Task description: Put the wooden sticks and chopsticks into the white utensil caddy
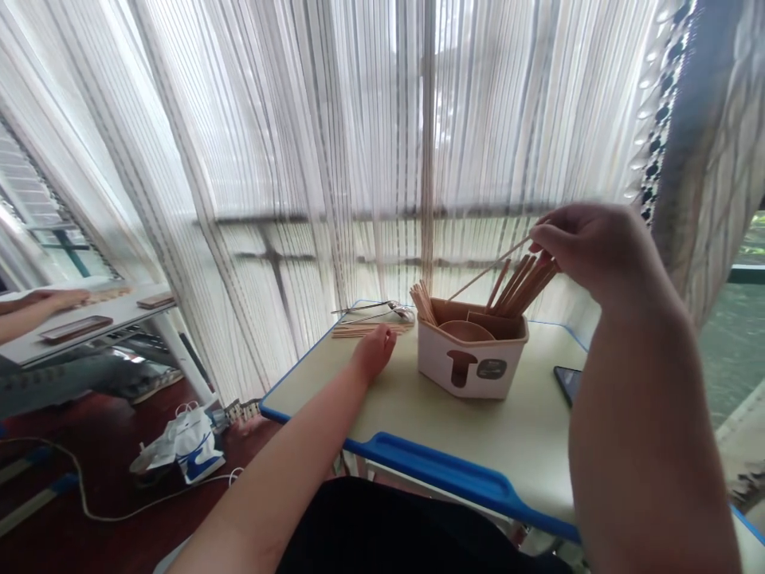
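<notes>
Left of the white-and-brown angular box (445,379), the left hand (375,351) curls, grip impossible to tell. Above-right of the box, the right hand (601,243) pinches a thin, pale wooden stick (488,269) high, likely so it slants over the box.

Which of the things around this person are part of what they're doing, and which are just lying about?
Part of the work:
- thin stick, held in the right hand
- box, with upright sticks in it
- loose sticks, by the left hand

Apparently just lying about:
- phone on the desk
- white bag on the floor
</notes>
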`<state>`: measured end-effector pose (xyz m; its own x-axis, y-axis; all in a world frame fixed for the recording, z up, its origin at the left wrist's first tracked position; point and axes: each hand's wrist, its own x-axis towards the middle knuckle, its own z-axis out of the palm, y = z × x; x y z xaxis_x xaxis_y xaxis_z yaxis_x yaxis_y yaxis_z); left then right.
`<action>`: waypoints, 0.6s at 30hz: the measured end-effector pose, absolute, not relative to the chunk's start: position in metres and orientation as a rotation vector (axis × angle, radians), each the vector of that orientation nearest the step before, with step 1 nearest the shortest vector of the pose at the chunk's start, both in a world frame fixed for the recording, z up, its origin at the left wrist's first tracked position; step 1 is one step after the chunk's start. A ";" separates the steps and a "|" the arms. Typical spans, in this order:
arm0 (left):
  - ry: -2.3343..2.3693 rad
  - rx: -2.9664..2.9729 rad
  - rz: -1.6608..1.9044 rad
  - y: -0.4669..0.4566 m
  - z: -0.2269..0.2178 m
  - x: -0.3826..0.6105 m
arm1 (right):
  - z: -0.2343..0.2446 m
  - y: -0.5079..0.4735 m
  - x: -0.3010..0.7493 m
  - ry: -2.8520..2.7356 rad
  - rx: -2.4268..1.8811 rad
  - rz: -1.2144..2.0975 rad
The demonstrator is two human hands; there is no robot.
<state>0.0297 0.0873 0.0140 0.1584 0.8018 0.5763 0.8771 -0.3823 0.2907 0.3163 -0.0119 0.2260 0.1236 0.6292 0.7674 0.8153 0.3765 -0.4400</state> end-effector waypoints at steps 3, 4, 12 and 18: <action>-1.692 -2.285 -1.015 0.088 0.014 0.030 | 0.222 0.001 0.304 -1.706 -1.383 -0.154; -1.693 -2.282 -1.011 0.088 0.014 0.030 | 0.221 0.006 0.298 -1.766 -1.389 -0.133; -1.693 -2.288 -0.985 0.088 0.015 0.029 | 0.190 0.045 0.248 -2.108 -1.339 -0.230; -1.727 -2.293 -0.963 0.086 0.017 0.030 | 0.172 0.064 0.234 -2.148 -1.489 -0.273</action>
<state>0.0297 0.0861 0.0172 0.1498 0.8249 0.5451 0.8971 -0.3452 0.2757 0.2340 0.0637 0.1718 -0.2705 0.8155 0.5116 0.9176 0.3792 -0.1193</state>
